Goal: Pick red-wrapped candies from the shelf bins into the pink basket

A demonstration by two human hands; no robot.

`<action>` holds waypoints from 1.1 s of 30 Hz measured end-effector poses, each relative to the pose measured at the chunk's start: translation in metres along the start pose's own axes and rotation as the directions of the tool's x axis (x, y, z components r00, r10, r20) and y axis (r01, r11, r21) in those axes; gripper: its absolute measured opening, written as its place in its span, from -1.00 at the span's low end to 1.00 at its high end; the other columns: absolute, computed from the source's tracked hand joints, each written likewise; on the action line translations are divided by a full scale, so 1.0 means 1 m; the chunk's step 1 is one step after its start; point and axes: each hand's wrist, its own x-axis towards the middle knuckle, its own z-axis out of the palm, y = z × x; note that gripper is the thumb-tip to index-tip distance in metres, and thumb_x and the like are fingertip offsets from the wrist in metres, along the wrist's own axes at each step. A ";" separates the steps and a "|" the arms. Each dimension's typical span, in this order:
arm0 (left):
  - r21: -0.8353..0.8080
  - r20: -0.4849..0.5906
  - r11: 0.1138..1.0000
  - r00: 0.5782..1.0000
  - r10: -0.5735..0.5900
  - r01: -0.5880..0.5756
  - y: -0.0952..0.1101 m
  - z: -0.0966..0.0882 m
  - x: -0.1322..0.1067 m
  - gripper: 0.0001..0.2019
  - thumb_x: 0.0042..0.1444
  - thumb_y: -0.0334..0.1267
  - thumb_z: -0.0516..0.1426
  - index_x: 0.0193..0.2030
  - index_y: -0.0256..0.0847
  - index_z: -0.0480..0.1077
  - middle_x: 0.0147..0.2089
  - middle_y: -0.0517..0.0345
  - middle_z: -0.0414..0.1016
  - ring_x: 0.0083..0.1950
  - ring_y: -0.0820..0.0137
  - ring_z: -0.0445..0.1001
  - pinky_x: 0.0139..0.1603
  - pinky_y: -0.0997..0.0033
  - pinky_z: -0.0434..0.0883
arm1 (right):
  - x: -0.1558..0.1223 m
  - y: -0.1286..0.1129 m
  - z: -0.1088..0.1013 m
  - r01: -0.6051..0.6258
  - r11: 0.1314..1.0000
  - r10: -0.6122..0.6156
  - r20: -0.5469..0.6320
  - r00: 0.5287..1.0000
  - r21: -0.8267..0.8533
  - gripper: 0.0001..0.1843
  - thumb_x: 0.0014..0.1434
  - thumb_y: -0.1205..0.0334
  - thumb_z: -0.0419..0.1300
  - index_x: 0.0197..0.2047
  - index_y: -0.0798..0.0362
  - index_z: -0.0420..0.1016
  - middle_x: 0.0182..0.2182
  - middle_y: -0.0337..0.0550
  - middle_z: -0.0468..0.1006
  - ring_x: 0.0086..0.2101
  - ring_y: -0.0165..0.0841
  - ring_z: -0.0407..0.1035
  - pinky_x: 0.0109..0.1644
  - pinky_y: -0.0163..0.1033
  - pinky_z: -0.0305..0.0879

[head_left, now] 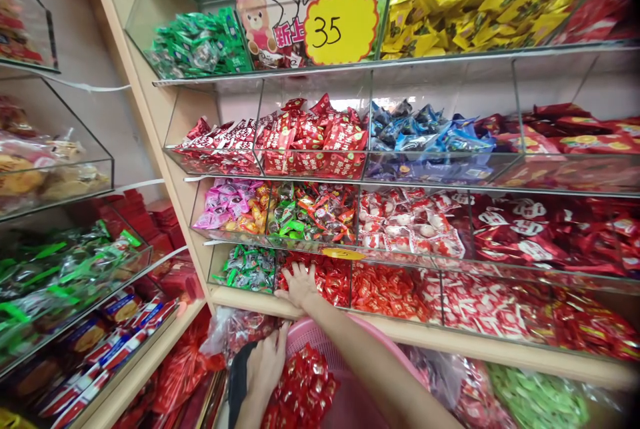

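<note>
Red foil-wrapped sweets (306,382) lie at 6 o'clock, close to the camera, heaped toward the left side of a pink plastic basket (311,336). At 7 o'clock the left hand (265,359) sits at the basket's left rim; whether its fingers are closed on that rim I cannot tell. Apart from it and farther up, just left of 6 o'clock, the right hand (301,288) is spread, fingers fanned over the loose red sweets (333,279) in a clear-walled compartment (351,286) of the lowest row. Its fingers do not appear wrapped around any sweets.

To gather these well, the fingers should probably dip over the front wall, curl underneath and lift a modest cupful, since slick wrappers are likely to slip from a loose grasp. Green-wrapped sweets (247,269) lie toward 9 o'clock of that hand and orange-red ones (387,289) toward 3, so keeping within the dividers avoids mixing. A low lift over the wooden shelf edge (450,341) should limit spills, and a steady left hand would help keep the basket underneath.
</note>
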 end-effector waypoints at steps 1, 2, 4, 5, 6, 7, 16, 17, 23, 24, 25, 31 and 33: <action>-0.001 0.000 1.000 1.000 -0.002 0.002 0.000 0.000 0.000 -0.34 0.14 0.17 -0.37 -0.20 -0.11 0.44 -0.20 -0.08 0.57 -0.14 0.15 0.52 -0.14 0.24 0.34 | 0.000 0.001 0.000 0.012 1.000 -0.012 0.006 1.000 0.000 -0.27 0.16 -0.27 -0.20 0.24 0.00 0.12 0.25 0.11 0.03 0.22 -0.01 -0.11 0.20 0.29 -0.35; -0.004 -0.001 1.000 1.000 -0.003 0.003 0.000 0.001 0.000 -0.34 0.14 0.17 -0.37 -0.19 -0.11 0.44 -0.20 -0.07 0.57 -0.13 0.16 0.51 -0.14 0.25 0.34 | 0.000 0.002 0.001 0.021 1.000 -0.021 0.008 1.000 0.000 -0.29 0.18 -0.26 -0.22 0.24 -0.01 0.12 0.26 0.10 0.02 0.22 -0.01 -0.11 0.21 0.28 -0.35; -0.014 -0.004 1.000 1.000 -0.001 0.001 0.000 0.002 0.001 -0.36 0.15 0.17 -0.36 -0.19 -0.11 0.44 -0.18 -0.05 0.56 -0.11 0.19 0.51 -0.12 0.28 0.33 | 0.000 0.005 0.001 0.028 1.000 -0.028 0.003 1.000 0.001 -0.31 0.19 -0.24 -0.23 0.24 -0.02 0.13 0.26 0.10 0.01 0.22 -0.01 -0.12 0.21 0.27 -0.34; -0.020 -0.005 1.000 1.000 0.001 -0.001 -0.001 0.003 0.001 -0.36 0.15 0.17 -0.36 -0.18 -0.11 0.43 -0.17 -0.04 0.56 -0.10 0.21 0.50 -0.11 0.29 0.33 | 0.000 0.006 0.001 0.035 0.999 -0.035 -0.004 0.999 -0.002 -0.33 0.20 -0.23 -0.21 0.23 -0.03 0.14 0.26 0.10 0.02 0.22 -0.01 -0.11 0.21 0.26 -0.33; -0.026 -0.005 1.000 1.000 0.003 -0.003 -0.001 0.004 0.002 -0.36 0.15 0.17 -0.36 -0.18 -0.11 0.43 -0.16 -0.04 0.56 -0.09 0.22 0.50 -0.10 0.30 0.32 | 0.000 0.009 0.001 0.049 0.999 -0.049 -0.015 0.999 -0.009 -0.34 0.19 -0.22 -0.17 0.22 -0.03 0.16 0.25 0.10 0.04 0.21 -0.02 -0.08 0.21 0.26 -0.31; -0.028 -0.006 1.000 1.000 0.005 -0.005 -0.002 0.004 0.002 -0.36 0.15 0.17 -0.36 -0.19 -0.10 0.43 -0.17 -0.03 0.56 -0.09 0.22 0.50 -0.10 0.30 0.32 | 0.000 0.011 0.001 0.069 0.997 -0.070 -0.027 0.997 -0.020 -0.37 0.19 -0.20 -0.13 0.21 -0.05 0.17 0.24 0.10 0.07 0.20 -0.03 -0.05 0.21 0.25 -0.27; -0.010 -0.015 1.000 1.000 0.008 -0.008 -0.004 0.004 0.002 -0.36 0.15 0.16 -0.36 -0.22 -0.11 0.43 -0.20 -0.04 0.57 -0.13 0.20 0.51 -0.12 0.26 0.33 | -0.001 0.032 -0.003 0.241 0.949 -0.260 -0.073 0.963 -0.206 -0.52 0.21 -0.02 0.00 0.19 -0.16 0.17 0.15 0.00 0.20 0.12 -0.15 0.07 0.17 0.16 -0.04; -0.012 -0.014 1.000 1.000 0.006 -0.006 -0.004 0.004 0.002 -0.36 0.15 0.16 -0.36 -0.22 -0.12 0.43 -0.20 -0.04 0.57 -0.13 0.20 0.51 -0.12 0.27 0.33 | -0.002 0.034 -0.003 0.255 0.943 -0.276 -0.075 0.958 -0.213 -0.52 0.22 -0.02 0.00 0.19 -0.15 0.18 0.14 0.00 0.22 0.11 -0.16 0.08 0.16 0.15 -0.02; -0.006 -0.018 1.000 1.000 0.000 0.000 -0.003 0.002 0.001 -0.37 0.15 0.16 -0.35 -0.17 -0.11 0.43 -0.17 -0.04 0.56 -0.11 0.20 0.51 -0.12 0.28 0.33 | -0.007 0.042 -0.005 0.246 0.942 -0.278 -0.123 0.953 -0.226 -0.47 0.22 -0.06 -0.04 0.22 -0.15 0.11 0.14 0.01 0.21 0.09 -0.14 0.09 0.13 0.24 -0.02; -0.005 -0.015 1.000 1.000 -0.002 0.002 -0.003 0.002 0.001 -0.37 0.15 0.16 -0.35 -0.15 -0.11 0.42 -0.16 -0.04 0.56 -0.11 0.20 0.51 -0.12 0.29 0.33 | -0.007 0.043 -0.004 0.233 0.946 -0.266 -0.127 0.956 -0.227 -0.46 0.22 -0.08 -0.05 0.23 -0.16 0.08 0.15 0.02 0.20 0.09 -0.13 0.08 0.13 0.28 -0.05; -0.004 -0.012 1.000 1.000 -0.004 0.004 -0.003 0.002 0.001 -0.37 0.15 0.16 -0.35 -0.14 -0.12 0.42 -0.16 -0.05 0.56 -0.11 0.20 0.51 -0.12 0.29 0.33 | -0.007 0.044 -0.004 0.224 0.947 -0.258 -0.127 0.958 -0.229 -0.45 0.21 -0.10 -0.05 0.24 -0.17 0.07 0.16 0.02 0.19 0.10 -0.12 0.08 0.13 0.30 -0.08; -0.016 -0.032 1.000 0.999 0.004 -0.004 -0.003 0.002 0.000 -0.38 0.15 0.17 -0.34 -0.21 -0.09 0.43 -0.15 -0.03 0.56 -0.10 0.19 0.50 -0.10 0.26 0.33 | -0.008 0.046 -0.004 0.224 0.949 -0.255 -0.121 0.960 -0.222 -0.51 0.26 -0.02 -0.09 0.23 -0.17 0.08 0.15 0.02 0.20 0.08 -0.14 0.09 0.08 0.18 0.09; -0.009 -0.036 1.000 0.999 -0.001 0.001 -0.002 0.001 -0.001 -0.37 0.15 0.17 -0.35 -0.22 -0.09 0.44 -0.17 -0.03 0.56 -0.11 0.19 0.51 -0.10 0.26 0.33 | -0.009 0.046 -0.005 0.209 0.955 -0.240 -0.138 0.961 -0.211 -0.51 0.26 0.00 -0.10 0.24 -0.17 0.07 0.15 0.01 0.20 0.07 -0.16 0.10 0.07 0.15 0.12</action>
